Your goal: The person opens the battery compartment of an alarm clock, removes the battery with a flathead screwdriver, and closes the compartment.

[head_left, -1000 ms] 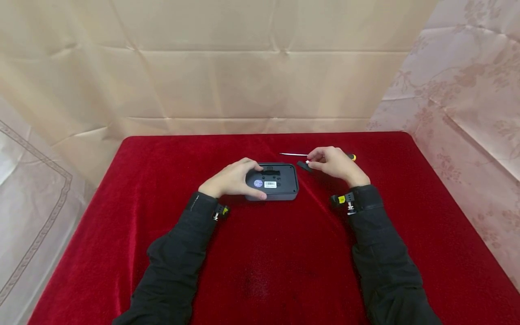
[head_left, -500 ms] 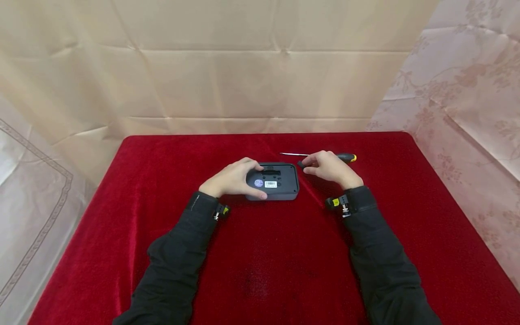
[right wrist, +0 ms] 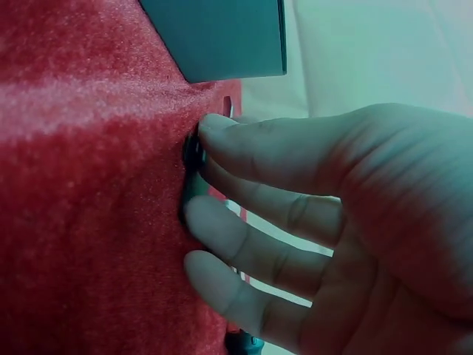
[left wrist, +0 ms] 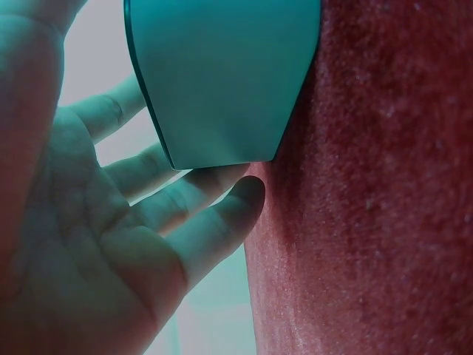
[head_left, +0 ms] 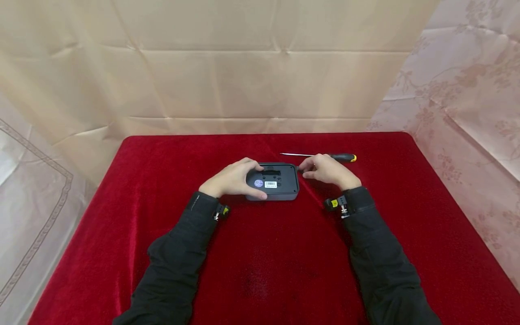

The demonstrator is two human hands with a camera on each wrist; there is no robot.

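A dark grey box-like device (head_left: 280, 182) lies on the red cloth (head_left: 260, 253), its labelled side up with an open slot near the far edge. My left hand (head_left: 231, 179) grips its left end, thumb on the near edge and fingers over the far edge; its fingers (left wrist: 222, 214) lie beside the device (left wrist: 222, 74). My right hand (head_left: 327, 170) is at the device's far right corner and pinches a small black piece (head_left: 300, 168). In the right wrist view the fingertips (right wrist: 222, 133) press that piece (right wrist: 194, 159) against the cloth, just short of the device (right wrist: 222, 37).
A screwdriver (head_left: 325, 156) with a black and yellow handle lies on the cloth just behind my right hand, blade pointing left. Beige and patterned sheets wall in the table at the back and sides. The cloth's far edge (head_left: 264, 134) is close behind the screwdriver.
My right hand has slid left from the screwdriver to the device's right corner, taking the small black piece with it. The left hand and the device have not moved.
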